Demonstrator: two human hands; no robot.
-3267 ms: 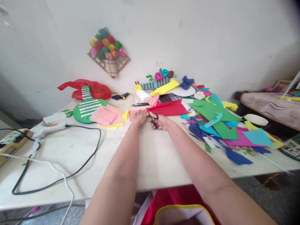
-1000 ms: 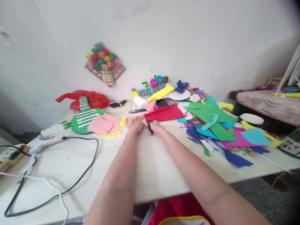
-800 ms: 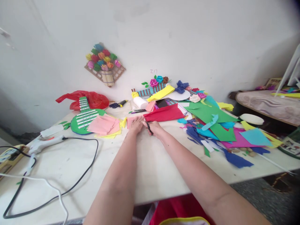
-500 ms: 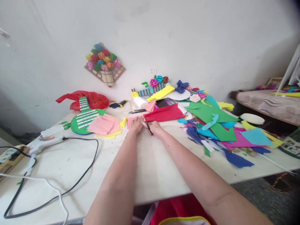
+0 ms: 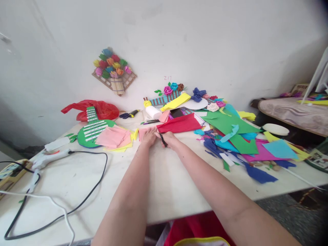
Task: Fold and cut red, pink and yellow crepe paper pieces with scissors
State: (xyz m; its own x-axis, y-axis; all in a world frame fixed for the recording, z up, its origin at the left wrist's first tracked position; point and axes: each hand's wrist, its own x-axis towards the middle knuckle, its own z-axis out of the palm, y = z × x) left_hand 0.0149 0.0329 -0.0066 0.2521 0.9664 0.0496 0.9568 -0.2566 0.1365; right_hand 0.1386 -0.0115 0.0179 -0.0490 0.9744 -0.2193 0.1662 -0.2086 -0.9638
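Note:
My left hand [image 5: 149, 138] rests over a piece of pink paper [image 5: 142, 131], its fingers closed on the paper's right end and partly hiding it. Close beside it, my right hand [image 5: 170, 139] is shut on black scissors [image 5: 163, 140], whose blades point toward my left fingertips. How far the blades are apart is too small to tell. A folded red sheet of paper [image 5: 179, 123] lies just behind both hands. To the left, a stack of pink paper squares [image 5: 113, 136] partly covers a green guitar-shaped craft piece [image 5: 88, 133] with white strips.
A white glue gun [image 5: 51, 159] with its black cord [image 5: 101, 177] lies at the left. Coloured paper scraps [image 5: 230, 136] pile up on the right. Behind are pliers [image 5: 129, 113], pens [image 5: 151, 121], a white roll [image 5: 153, 112] and a red plastic bag [image 5: 102, 109].
The scissors have turned slightly in my right hand, and that hand has shifted a little. My left hand stays almost in place on the pink paper.

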